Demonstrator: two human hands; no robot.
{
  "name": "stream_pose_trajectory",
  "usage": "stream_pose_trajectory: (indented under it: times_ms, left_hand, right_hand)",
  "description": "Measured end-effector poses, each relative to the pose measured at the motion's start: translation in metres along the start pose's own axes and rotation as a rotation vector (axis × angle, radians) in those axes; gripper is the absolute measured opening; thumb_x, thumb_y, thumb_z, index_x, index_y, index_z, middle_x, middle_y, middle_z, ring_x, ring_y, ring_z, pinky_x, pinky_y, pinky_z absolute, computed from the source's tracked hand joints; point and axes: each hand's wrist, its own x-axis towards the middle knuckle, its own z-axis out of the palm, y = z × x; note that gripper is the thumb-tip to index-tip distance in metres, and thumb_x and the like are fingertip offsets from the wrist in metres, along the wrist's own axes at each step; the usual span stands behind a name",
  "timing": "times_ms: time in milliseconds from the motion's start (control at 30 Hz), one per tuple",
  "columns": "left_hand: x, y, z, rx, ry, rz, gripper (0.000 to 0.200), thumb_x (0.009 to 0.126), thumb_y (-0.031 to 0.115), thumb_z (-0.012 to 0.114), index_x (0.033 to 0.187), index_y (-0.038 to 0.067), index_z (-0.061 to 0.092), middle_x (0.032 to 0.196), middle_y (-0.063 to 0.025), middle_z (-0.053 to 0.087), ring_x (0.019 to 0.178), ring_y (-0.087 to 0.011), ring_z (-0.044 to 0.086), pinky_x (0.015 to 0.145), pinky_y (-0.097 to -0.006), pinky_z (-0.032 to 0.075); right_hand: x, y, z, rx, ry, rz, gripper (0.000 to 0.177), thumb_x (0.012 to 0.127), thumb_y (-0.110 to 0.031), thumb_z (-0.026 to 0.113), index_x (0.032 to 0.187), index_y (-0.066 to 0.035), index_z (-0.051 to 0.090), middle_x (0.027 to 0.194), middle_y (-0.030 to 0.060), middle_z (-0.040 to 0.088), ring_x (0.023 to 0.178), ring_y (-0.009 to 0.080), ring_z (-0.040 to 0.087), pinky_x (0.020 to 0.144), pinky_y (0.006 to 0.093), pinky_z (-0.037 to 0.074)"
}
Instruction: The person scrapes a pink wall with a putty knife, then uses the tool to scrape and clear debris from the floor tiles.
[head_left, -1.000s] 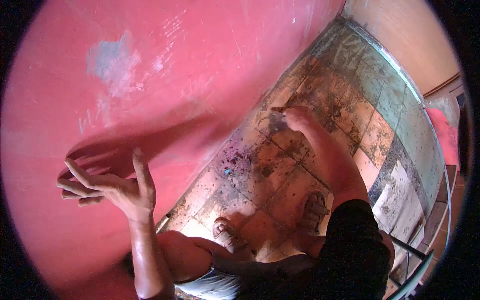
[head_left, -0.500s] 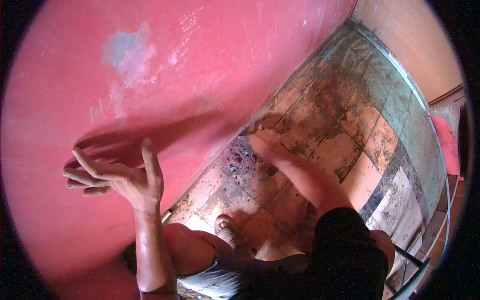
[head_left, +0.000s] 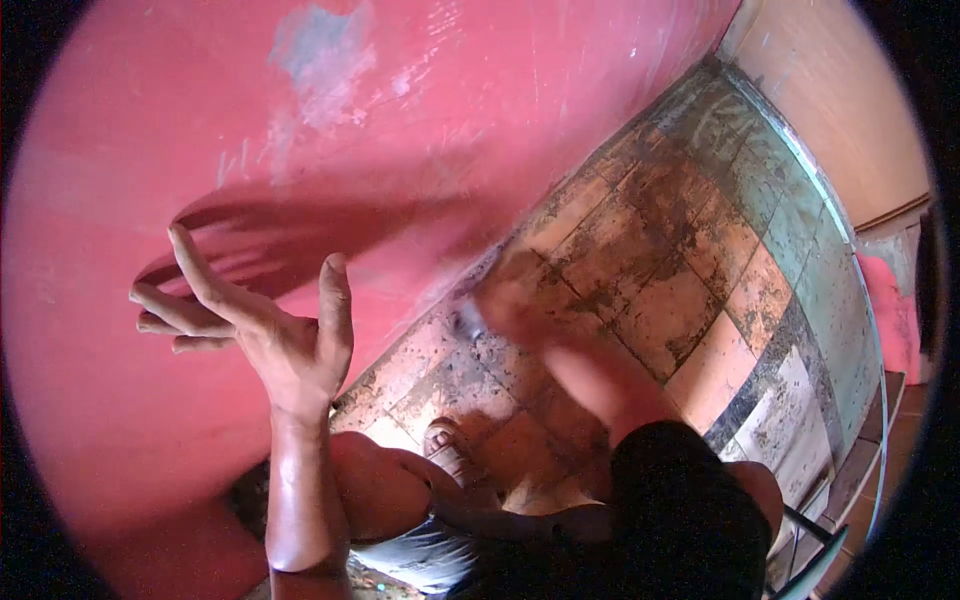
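My left hand (head_left: 275, 330) is raised in front of the pink wall (head_left: 110, 390), thumb up and fingers spread, with nothing in it. It casts a long shadow on the wall. My right hand (head_left: 505, 305) is low over the dirty tiled floor (head_left: 650, 310), near where the floor meets the wall. Motion smears its fingers. A small greyish patch (head_left: 467, 320) shows right at the fingertips, and I cannot tell whether the hand holds it. Dark crumbs lie on the tiles around there.
My sandalled foot (head_left: 447, 445) stands on the tiles close to the wall. A grey bare patch (head_left: 320, 45) marks the pink wall higher up. At the right are a pale wall (head_left: 830, 110), a raised floor edge (head_left: 885, 410) and a dark-legged piece of furniture (head_left: 815, 530).
My right hand has swept left and slightly down along the floor by the wall. The left hand stays spread, its thumb and fingers a little higher in view. The whole view has shifted slightly.
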Motion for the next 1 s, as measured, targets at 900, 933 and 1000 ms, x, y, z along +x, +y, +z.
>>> stream_pose_trajectory:
  times_ms: [900,933,1000]
  left_hand:
    - [0.016,-0.031,-0.049,-0.095,0.289,0.081,0.091,0.092,0.010,0.081,0.164,0.002,0.027,0.163,-0.0190,0.017,0.137,-0.0278,0.040,0.112,-0.0424,0.043]
    - [0.014,-0.033,-0.050,-0.100,0.278,0.085,0.091,0.091,0.010,0.081,0.164,0.002,0.027,0.163,-0.0192,0.018,0.136,-0.0280,0.041,0.112,-0.0423,0.044]
    - [0.009,-0.038,-0.052,-0.173,0.257,0.105,0.092,0.091,0.010,0.081,0.164,0.001,0.026,0.163,-0.0200,0.020,0.136,-0.0288,0.043,0.114,-0.0432,0.043]
  right_hand:
    - [-0.035,-0.106,-0.024,0.092,-0.193,0.115,0.032,0.095,-0.041,0.064,0.102,-0.013,0.079,0.090,0.0148,0.077,0.080,0.0297,0.074,0.072,0.0505,0.057]
    - [-0.035,-0.110,-0.025,0.114,-0.159,0.087,0.032,0.094,-0.040,0.065,0.099,-0.013,0.079,0.088,0.0147,0.076,0.079,0.0295,0.074,0.071,0.0508,0.057]
    - [-0.030,-0.080,-0.032,0.195,-0.139,0.081,0.031,0.093,-0.039,0.065,0.095,-0.012,0.080,0.083,0.0147,0.076,0.075,0.0292,0.074,0.068,0.0515,0.057]
